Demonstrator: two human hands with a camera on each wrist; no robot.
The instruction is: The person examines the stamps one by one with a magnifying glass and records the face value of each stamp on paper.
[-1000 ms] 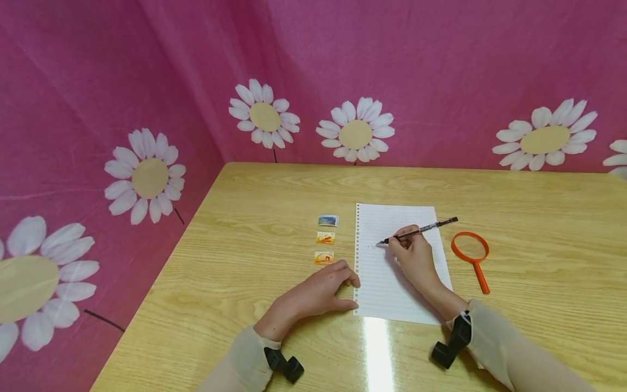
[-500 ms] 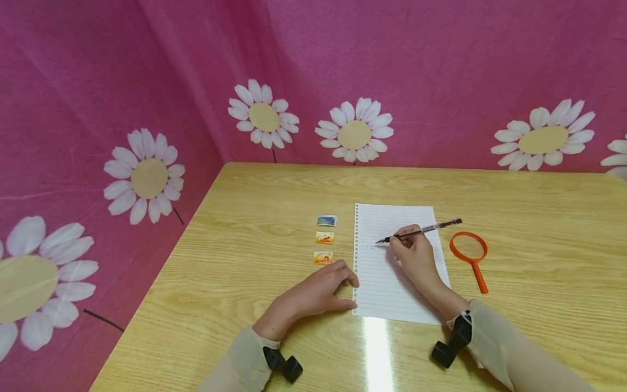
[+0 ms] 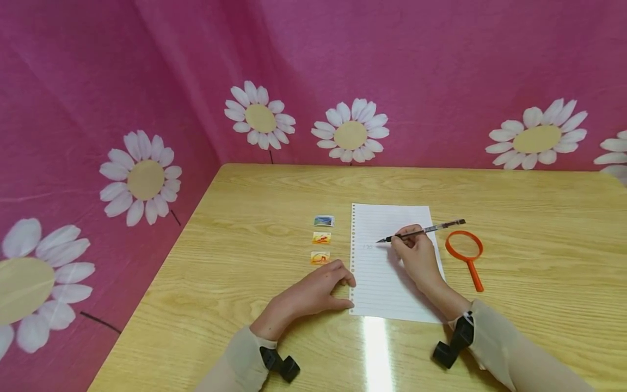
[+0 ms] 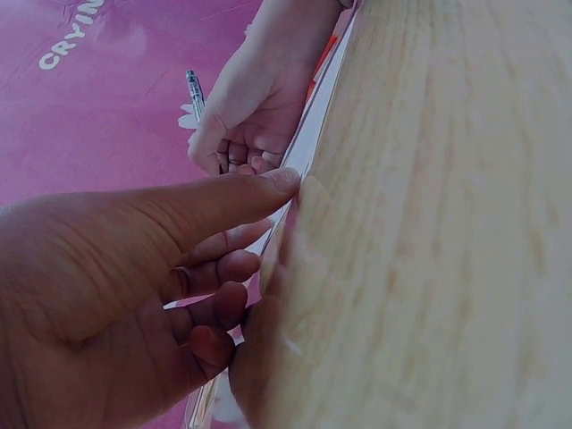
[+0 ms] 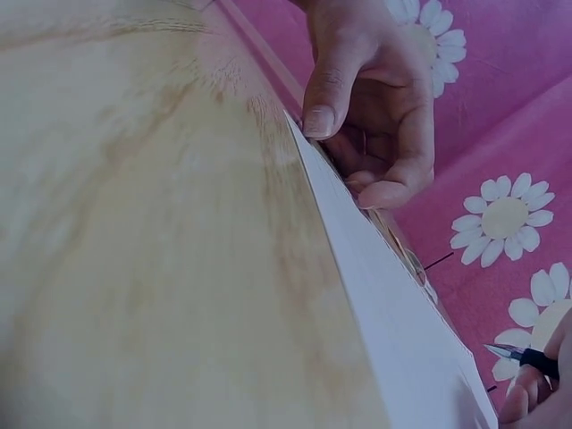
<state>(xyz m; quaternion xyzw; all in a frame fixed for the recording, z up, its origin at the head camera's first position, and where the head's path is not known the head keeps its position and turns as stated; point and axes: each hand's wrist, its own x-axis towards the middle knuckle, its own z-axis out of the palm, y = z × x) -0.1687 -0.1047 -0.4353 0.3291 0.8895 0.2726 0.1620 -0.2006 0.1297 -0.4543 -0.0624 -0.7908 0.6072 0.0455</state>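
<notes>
Bare L hand [image 3: 313, 291] lies back up, turned inward; straight thumb [image 4: 214, 204] held apart fr. loosely bent fingers [image 4: 219, 306]. Bare R hand [image 3: 417, 257], set a bit fwd of L, is in a pinch grip, thumb vs. fingers, the lower ones curled under. Beige-sleeved L forearm [image 3: 237, 362] & beige-sleeved R forearm [image 3: 509, 343] slant inward, wrists partly uncovered btwn cuff & hand.

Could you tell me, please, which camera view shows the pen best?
The head view: there the pen, held in the right hand, can be followed from tip to rear end. The left wrist view shows just its rear part; the right wrist view shows only its tip and front part, near the right edge.
</notes>
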